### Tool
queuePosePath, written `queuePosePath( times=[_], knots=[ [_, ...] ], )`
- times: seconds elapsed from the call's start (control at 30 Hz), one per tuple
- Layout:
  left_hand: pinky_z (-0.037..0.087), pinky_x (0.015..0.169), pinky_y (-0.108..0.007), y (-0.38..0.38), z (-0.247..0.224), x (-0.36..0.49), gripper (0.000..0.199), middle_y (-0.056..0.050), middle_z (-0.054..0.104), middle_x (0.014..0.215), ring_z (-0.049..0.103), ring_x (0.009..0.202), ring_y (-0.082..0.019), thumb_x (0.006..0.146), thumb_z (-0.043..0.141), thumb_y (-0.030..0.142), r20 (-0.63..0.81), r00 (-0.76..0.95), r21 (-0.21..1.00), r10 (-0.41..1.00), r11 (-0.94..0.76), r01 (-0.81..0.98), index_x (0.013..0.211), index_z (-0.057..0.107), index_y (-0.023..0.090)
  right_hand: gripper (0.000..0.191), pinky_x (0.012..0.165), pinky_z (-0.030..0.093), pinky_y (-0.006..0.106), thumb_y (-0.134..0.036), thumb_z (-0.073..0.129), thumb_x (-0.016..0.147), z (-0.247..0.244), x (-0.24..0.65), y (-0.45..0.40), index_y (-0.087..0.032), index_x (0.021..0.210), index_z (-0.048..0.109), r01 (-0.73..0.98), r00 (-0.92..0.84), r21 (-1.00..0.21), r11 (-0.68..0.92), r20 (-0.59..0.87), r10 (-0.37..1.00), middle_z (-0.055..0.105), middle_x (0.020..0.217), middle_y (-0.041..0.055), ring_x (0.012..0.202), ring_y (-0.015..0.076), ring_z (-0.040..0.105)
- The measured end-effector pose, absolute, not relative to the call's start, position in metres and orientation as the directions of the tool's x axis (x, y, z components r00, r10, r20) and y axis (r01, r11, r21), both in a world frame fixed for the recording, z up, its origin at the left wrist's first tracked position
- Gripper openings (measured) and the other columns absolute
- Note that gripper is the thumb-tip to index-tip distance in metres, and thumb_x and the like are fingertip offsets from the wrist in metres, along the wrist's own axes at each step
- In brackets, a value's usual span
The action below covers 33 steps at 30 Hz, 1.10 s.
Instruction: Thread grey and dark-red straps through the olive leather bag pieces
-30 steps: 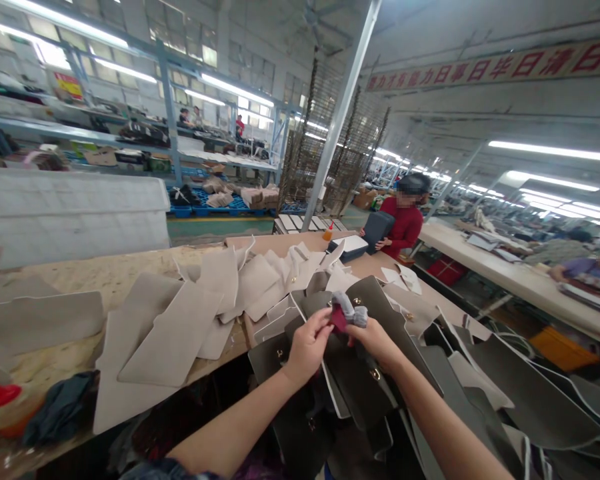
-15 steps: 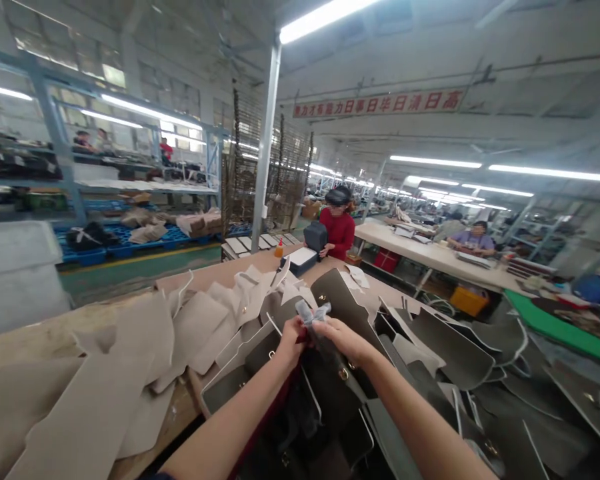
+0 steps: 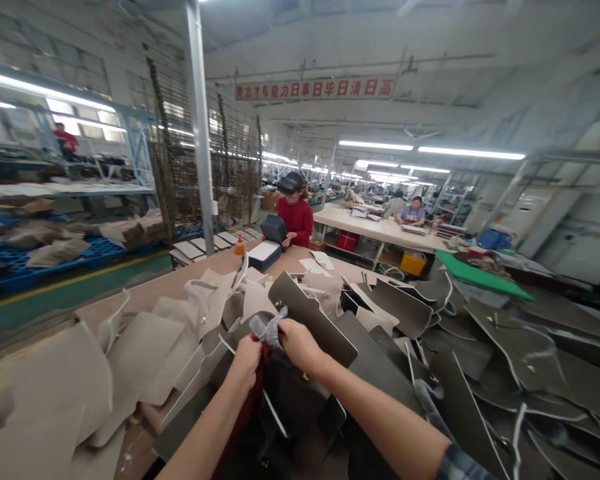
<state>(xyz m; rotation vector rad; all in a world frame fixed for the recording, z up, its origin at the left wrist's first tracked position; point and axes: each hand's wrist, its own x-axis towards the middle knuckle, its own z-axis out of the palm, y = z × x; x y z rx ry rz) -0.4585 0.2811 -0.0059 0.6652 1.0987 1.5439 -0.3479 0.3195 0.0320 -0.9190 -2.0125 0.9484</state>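
Note:
My left hand (image 3: 250, 353) is closed on a dark red cloth strip (image 3: 263, 363), near the middle of the view. Right beside it, my right hand (image 3: 297, 343) pinches a grey fabric strip (image 3: 267, 328), which looks knotted or looped between both hands. Below and around them lie dark grey-brown panels (image 3: 313, 317) with pale edges and small gold-coloured metal fittings. The fingertips are partly hidden by the fabric.
Beige panels (image 3: 145, 347) are heaped at the left. More dark panels (image 3: 525, 360) fill the right. Across the table, a person in red (image 3: 299, 220) holds a dark case (image 3: 274, 230) near an orange bottle (image 3: 239, 247).
The view has turned to the right, so the surroundings sit further left. Both hands remain together on the fabric, and the grey strip looks more tightly bunched between them.

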Motion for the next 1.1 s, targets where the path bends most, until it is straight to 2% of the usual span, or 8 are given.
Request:
queuePosePath(
  times=[0.17, 0.27, 0.37, 0.47, 0.63, 0.87, 1.0, 1.1],
  knots=[
    [0.039, 0.04, -0.02, 0.261, 0.001, -0.476, 0.042, 0.005, 0.057, 0.047, 0.047, 0.037, -0.009, 0.056, 0.072, 0.032, -0.099, -0.221, 0.939, 0.97, 0.017, -0.344, 0.091, 0.062, 0.012, 0.015, 0.074, 0.042, 0.026, -0.011, 0.047, 0.066, 0.031, -0.348, 0.324, -0.019, 0.065, 0.06, 0.251, -0.322, -0.875, 0.415, 0.329, 0.888, 0.061, 0.072, 0.0009, 0.073, 0.0151, 0.055],
    [0.045, 0.056, -0.025, 0.231, -0.006, -0.498, 0.044, -0.003, 0.066, 0.073, 0.059, 0.061, -0.016, 0.06, 0.068, 0.042, 0.022, -0.266, 0.999, 0.964, -0.009, 0.051, 0.093, 0.063, 0.013, 0.018, 0.055, 0.044, 0.025, -0.019, 0.042, 0.069, 0.041, -0.342, 0.339, -0.016, 0.075, 0.06, 0.17, -0.192, -0.93, 0.325, 0.292, 0.937, 0.059, 0.06, 0.0004, 0.054, 0.0131, 0.053],
    [0.044, 0.077, -0.033, 0.186, -0.031, -0.517, 0.051, -0.01, 0.062, 0.102, 0.058, 0.092, -0.027, 0.06, 0.065, 0.043, 0.083, -0.3, 0.804, 0.95, 0.115, 0.584, 0.103, 0.06, 0.016, 0.024, 0.05, 0.043, 0.023, -0.026, 0.043, 0.068, 0.06, -0.336, 0.354, -0.015, 0.084, 0.057, 0.059, -0.095, -0.953, 0.297, 0.291, 0.952, 0.059, 0.063, 0.0002, 0.048, 0.0104, 0.051],
    [0.043, 0.074, -0.035, 0.142, -0.066, -0.525, 0.038, -0.011, 0.064, 0.098, 0.06, 0.089, -0.03, 0.059, 0.062, 0.025, -0.066, -0.306, 0.536, 0.95, 0.293, 0.792, 0.096, 0.063, 0.016, 0.024, 0.05, 0.043, 0.021, -0.03, 0.047, 0.065, 0.082, -0.334, 0.364, -0.015, 0.083, 0.056, -0.023, -0.05, -0.947, 0.322, 0.322, 0.945, 0.06, 0.067, 0.0005, 0.047, 0.0081, 0.049],
    [0.035, 0.05, -0.024, 0.109, -0.079, -0.54, 0.021, 0.0, 0.059, 0.046, 0.055, 0.049, -0.017, 0.071, 0.046, 0.027, -0.265, -0.127, 0.799, 0.956, 0.291, 0.526, 0.056, 0.057, 0.017, 0.017, 0.046, 0.041, 0.019, -0.023, 0.051, 0.063, 0.127, -0.335, 0.379, -0.014, 0.076, 0.057, -0.053, -0.014, -0.91, 0.412, 0.414, 0.91, 0.059, 0.061, -0.0017, 0.044, 0.0062, 0.048],
    [0.035, 0.044, -0.018, 0.112, 0.033, -0.571, 0.03, 0.006, 0.052, 0.047, 0.045, 0.041, -0.008, 0.061, 0.068, 0.033, -0.184, -0.291, 0.968, 0.939, 0.121, -0.221, 0.084, 0.062, 0.015, 0.018, 0.05, 0.04, 0.021, -0.005, 0.045, 0.071, 0.273, -0.331, 0.403, -0.005, 0.082, 0.058, -0.007, 0.146, -0.734, 0.679, 0.671, 0.727, 0.058, 0.056, 0.0012, 0.041, 0.0053, 0.052],
    [0.039, 0.043, -0.018, 0.124, 0.09, -0.567, 0.038, 0.0, 0.063, 0.066, 0.052, 0.046, -0.008, 0.054, 0.075, 0.021, -0.054, -0.293, 0.943, 0.955, -0.048, -0.329, 0.09, 0.064, 0.014, 0.028, 0.055, 0.041, 0.02, -0.007, 0.038, 0.079, 0.349, -0.332, 0.387, -0.007, 0.103, 0.05, -0.022, 0.269, -0.622, 0.783, 0.751, 0.604, 0.063, 0.082, 0.0068, 0.06, 0.0069, 0.061],
    [0.04, 0.04, -0.017, 0.144, 0.11, -0.555, 0.04, 0.0, 0.062, 0.066, 0.05, 0.044, -0.006, 0.053, 0.073, 0.016, -0.006, -0.318, 0.92, 0.948, -0.119, -0.373, 0.092, 0.064, 0.014, 0.025, 0.058, 0.045, 0.02, -0.007, 0.038, 0.082, 0.352, -0.346, 0.367, -0.008, 0.105, 0.048, -0.029, 0.09, -0.671, 0.741, 0.737, 0.67, 0.062, 0.081, 0.0039, 0.063, 0.0073, 0.062]
  ],
)
